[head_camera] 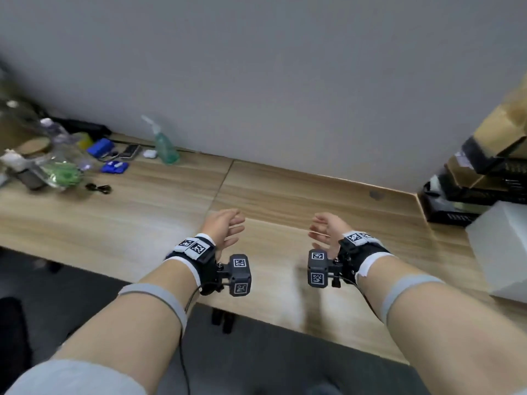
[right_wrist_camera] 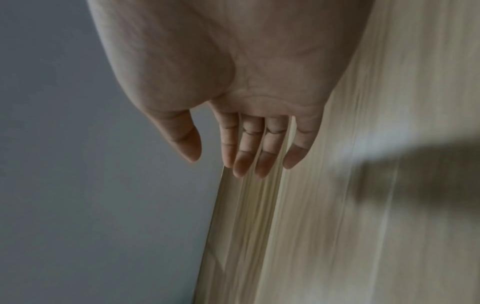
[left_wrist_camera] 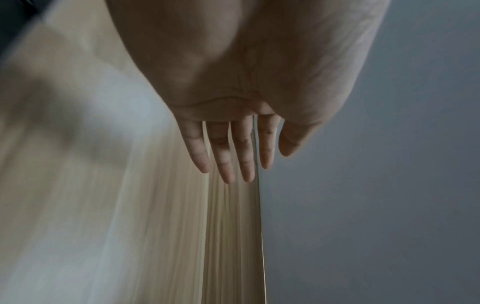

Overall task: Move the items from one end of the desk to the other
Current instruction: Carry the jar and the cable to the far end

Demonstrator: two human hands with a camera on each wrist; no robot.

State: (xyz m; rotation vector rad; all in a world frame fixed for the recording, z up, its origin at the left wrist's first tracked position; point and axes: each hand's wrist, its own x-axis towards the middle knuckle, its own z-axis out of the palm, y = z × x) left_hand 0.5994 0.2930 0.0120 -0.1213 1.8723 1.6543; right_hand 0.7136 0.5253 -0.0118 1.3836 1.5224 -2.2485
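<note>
Both my hands hover over the middle of the wooden desk [head_camera: 285, 195], palms facing each other, holding nothing. My left hand [head_camera: 228, 226] has relaxed, straight fingers [left_wrist_camera: 226, 164]. My right hand [head_camera: 322, 229] is the same, fingers [right_wrist_camera: 244, 162] loosely extended. The items lie far off at the desk's left end: a green pump bottle [head_camera: 165, 146], a blue case [head_camera: 99, 146], a small blue box [head_camera: 114, 167], a phone [head_camera: 129, 151], a white earbud case [head_camera: 149, 153], a black cable [head_camera: 99, 188] and a clump of clear bags and jars [head_camera: 42, 161].
A grey wall [head_camera: 256, 81] runs along the back of the desk. At the right end stand stacked cardboard and black boxes [head_camera: 490, 166] and a white box [head_camera: 504, 246]. The desk's front edge is near my forearms, with dark floor below.
</note>
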